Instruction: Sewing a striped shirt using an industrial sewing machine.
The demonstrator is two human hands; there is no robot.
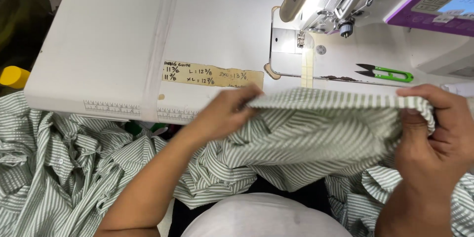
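Observation:
A piece of green-and-white striped fabric (pixel 321 123) is stretched between my two hands just in front of the white sewing table (pixel 113 39). My left hand (pixel 222 113) pinches the folded top edge at its left end. My right hand (pixel 434 133) grips the same edge at its right end, fingers curled over the cloth. The rest of the fabric hangs down into my lap. The sewing machine (pixel 355 0) stands beyond, its needle area (pixel 300 39) above the middle of the stretched edge.
Green-handled thread snips (pixel 387 73) lie on the machine bed at the right. A taped paper note (pixel 212 75) and printed ruler strips (pixel 111 107) mark the table's front. Several more striped pieces (pixel 59 168) are heaped at the lower left. A yellow object (pixel 14 76) sits at the far left.

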